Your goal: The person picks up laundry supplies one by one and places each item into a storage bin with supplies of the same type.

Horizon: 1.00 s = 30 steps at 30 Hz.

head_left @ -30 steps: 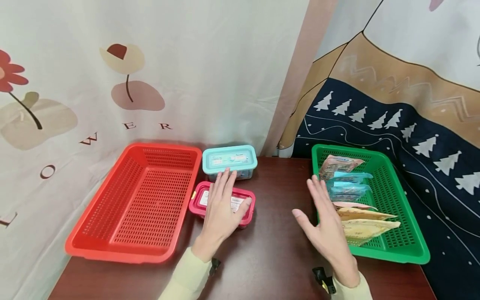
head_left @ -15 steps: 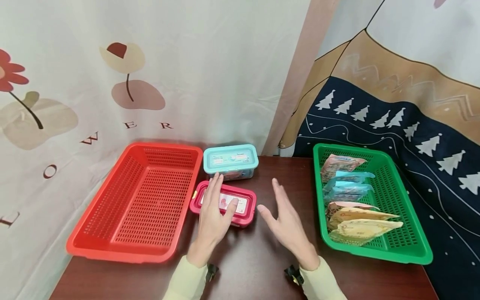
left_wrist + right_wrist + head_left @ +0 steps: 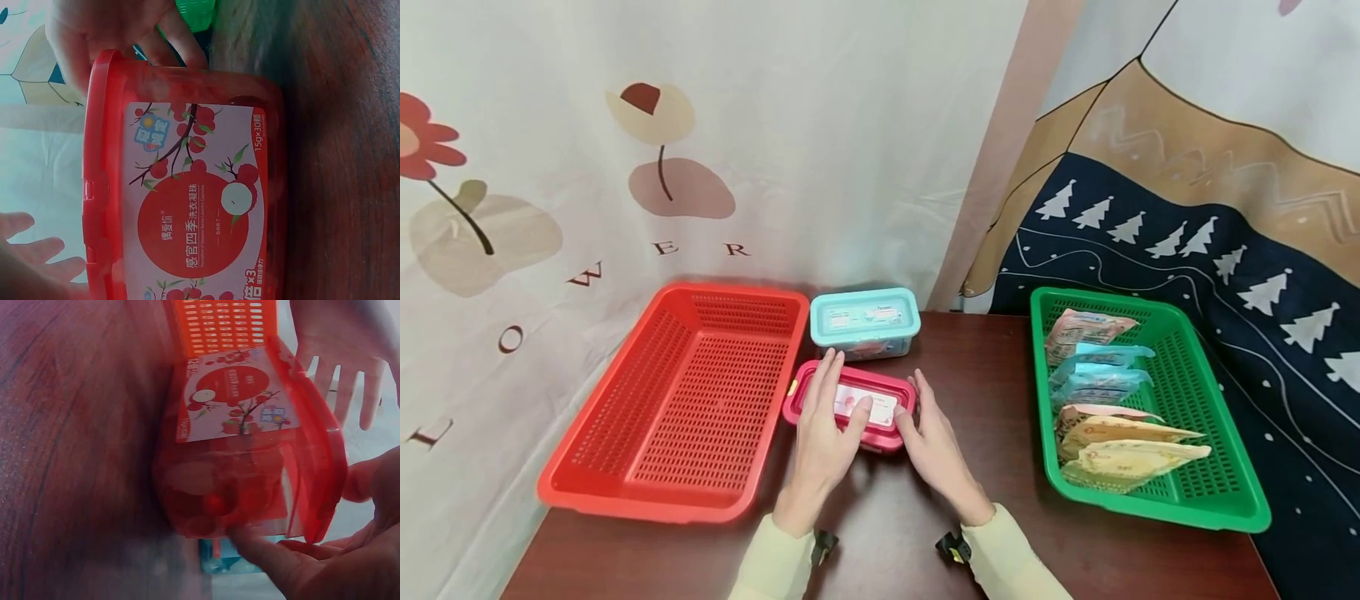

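Note:
A red laundry-capsule box (image 3: pixel 886 385) with a lid and a cherry-print label (image 3: pixel 194 231) sits on the dark wood table. My left hand (image 3: pixel 824 442) hovers over the left part of its lid, fingers straight and apart from it in the right wrist view. At the box's right end is my right hand (image 3: pixel 938 454), its fingertips right at the end wall (image 3: pixel 206 494) and its thumb by the lid edge. Neither hand grips anything. Just behind stands a similar box with a light blue lid (image 3: pixel 865 319).
A red plastic basket (image 3: pixel 647 510) stands at the left, close beside the red box. To the right is a green basket (image 3: pixel 1165 512) with several upright packets (image 3: pixel 1105 385) in pink, blue and yellow. A printed curtain (image 3: pixel 850 167) hangs behind the table.
My right hand has moved left from beside the green basket to the right end of the red box. My left hand has shifted slightly left and towards me, remaining over the lid.

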{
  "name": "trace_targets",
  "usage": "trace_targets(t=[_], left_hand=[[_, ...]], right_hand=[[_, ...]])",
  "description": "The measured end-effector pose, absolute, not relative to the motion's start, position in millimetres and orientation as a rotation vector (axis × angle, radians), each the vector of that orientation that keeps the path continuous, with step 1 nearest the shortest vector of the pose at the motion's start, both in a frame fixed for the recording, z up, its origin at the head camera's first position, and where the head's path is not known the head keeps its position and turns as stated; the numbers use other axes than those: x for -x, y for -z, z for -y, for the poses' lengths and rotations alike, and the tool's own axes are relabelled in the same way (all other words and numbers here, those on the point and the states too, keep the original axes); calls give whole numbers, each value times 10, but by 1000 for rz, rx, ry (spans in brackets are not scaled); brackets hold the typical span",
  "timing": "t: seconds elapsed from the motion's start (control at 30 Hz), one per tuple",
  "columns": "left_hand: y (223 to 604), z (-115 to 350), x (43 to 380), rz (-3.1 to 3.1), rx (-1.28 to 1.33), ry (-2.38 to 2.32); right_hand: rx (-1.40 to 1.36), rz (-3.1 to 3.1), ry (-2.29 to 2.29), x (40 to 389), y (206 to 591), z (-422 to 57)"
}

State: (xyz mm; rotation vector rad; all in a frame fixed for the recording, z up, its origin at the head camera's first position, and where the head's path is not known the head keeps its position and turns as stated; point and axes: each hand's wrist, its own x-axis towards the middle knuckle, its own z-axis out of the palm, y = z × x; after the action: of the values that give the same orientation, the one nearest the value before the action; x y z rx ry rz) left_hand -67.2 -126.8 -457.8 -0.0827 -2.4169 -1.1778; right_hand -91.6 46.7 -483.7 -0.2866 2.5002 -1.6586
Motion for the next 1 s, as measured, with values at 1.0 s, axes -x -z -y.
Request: trace_targets(t=[1.0], left_hand=[[4661, 1374, 698, 2446, -51, 1371]], right_hand=[[-4, -2690, 1586, 1181, 4813, -976]])
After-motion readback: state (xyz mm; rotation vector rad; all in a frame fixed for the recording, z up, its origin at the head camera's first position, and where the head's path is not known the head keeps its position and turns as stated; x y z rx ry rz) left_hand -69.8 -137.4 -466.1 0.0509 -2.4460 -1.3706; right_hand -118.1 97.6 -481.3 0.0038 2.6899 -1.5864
